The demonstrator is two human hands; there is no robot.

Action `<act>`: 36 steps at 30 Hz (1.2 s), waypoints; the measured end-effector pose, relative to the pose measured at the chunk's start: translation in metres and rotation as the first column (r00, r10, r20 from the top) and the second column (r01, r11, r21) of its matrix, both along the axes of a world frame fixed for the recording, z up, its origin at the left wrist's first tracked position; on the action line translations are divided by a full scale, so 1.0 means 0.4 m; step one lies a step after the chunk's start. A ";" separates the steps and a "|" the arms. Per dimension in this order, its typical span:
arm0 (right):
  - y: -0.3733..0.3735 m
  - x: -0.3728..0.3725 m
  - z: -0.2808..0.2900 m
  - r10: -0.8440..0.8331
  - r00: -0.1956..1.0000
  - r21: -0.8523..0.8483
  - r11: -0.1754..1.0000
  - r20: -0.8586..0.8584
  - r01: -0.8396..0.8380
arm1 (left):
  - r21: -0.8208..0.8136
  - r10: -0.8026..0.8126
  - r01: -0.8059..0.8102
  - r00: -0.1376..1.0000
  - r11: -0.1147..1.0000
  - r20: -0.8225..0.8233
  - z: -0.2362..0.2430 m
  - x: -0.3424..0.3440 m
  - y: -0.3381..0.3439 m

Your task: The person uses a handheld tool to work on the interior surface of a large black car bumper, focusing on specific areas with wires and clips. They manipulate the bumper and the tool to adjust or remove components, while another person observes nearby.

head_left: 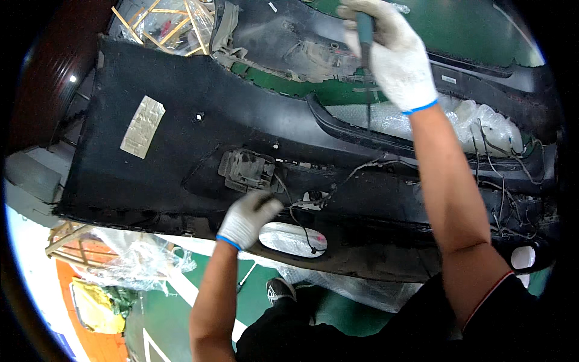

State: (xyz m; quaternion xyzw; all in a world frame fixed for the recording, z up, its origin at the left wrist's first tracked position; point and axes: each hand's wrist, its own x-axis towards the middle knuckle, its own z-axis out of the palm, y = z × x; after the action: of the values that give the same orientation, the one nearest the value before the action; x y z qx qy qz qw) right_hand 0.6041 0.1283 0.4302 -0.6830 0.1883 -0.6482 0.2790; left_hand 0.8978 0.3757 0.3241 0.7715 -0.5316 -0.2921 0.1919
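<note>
A large black car bumper [175, 78] lies inner side up in front of me. My right hand [392, 57], in a white glove with a blue cuff, is raised over its far side. It is closed around the green handle of a screwdriver [365, 36], whose long shaft points down. My left hand [250, 218], gloved alike, rests at the bumper's near side with fingers curled; what they hold, if anything, is hidden. Just beyond it sits a dusty dark module [247, 171]. A black wiring harness [347, 181] runs right from there, one lead hanging over an oval opening [294, 239].
Behind lies a second dark bumper [289, 45]. Bubble wrap [476, 123] shows between the two at the right. A silvery label [143, 127] is stuck on the near bumper. Clear plastic film [136, 259] and a yellow bag [96, 306] lie at lower left, by the green floor [166, 314].
</note>
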 end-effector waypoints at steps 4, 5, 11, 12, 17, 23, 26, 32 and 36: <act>-0.028 0.025 -0.048 -0.113 0.972 -0.125 0.988 -0.204 0.089 | -0.034 -0.328 0.342 0.861 0.939 -0.388 -0.076 0.010 0.103; -0.028 0.022 -0.042 -0.175 0.945 -0.134 0.981 -0.277 0.143 | -0.078 -0.438 0.458 0.767 0.885 -0.468 -0.077 0.021 0.104; 0.065 0.052 0.080 -0.235 0.942 0.031 0.968 -0.239 0.249 | -0.232 -0.683 0.643 0.677 0.730 -0.272 -0.028 0.146 0.055; 0.072 0.060 0.074 -0.275 0.920 0.011 0.957 -0.279 0.290 | -0.271 -0.680 0.624 0.685 0.733 -0.261 -0.020 0.166 0.054; 0.075 0.001 0.014 -0.184 0.895 0.037 0.975 -0.407 0.218 | -0.073 -0.375 0.401 0.757 0.913 -0.535 -0.038 0.192 0.072; 0.178 -0.153 0.130 -0.600 0.471 -0.486 0.800 -0.647 0.352 | 0.086 -0.211 0.272 0.880 0.959 -0.426 -0.119 0.216 0.102; 0.276 -0.140 0.179 -0.458 0.687 -0.009 0.835 -0.564 0.550 | 0.115 -0.194 0.268 0.879 0.956 -0.436 -0.146 0.251 0.106; 0.555 -0.372 0.097 -0.578 0.805 0.210 0.778 -0.129 0.592 | 0.162 -0.180 0.233 0.940 0.959 -0.289 -0.128 0.209 0.095; 0.844 -0.615 -0.070 -0.870 0.492 0.416 0.448 0.001 0.791 | 0.152 -0.145 0.184 0.962 0.971 -0.233 -0.103 0.191 0.094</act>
State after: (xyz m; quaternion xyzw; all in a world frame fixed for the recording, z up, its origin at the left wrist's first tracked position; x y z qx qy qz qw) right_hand 0.3582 0.4659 0.4022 -0.3626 0.5841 -0.7235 0.0622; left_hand 0.9743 0.4132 0.2829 0.7011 -0.5421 -0.4357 0.1573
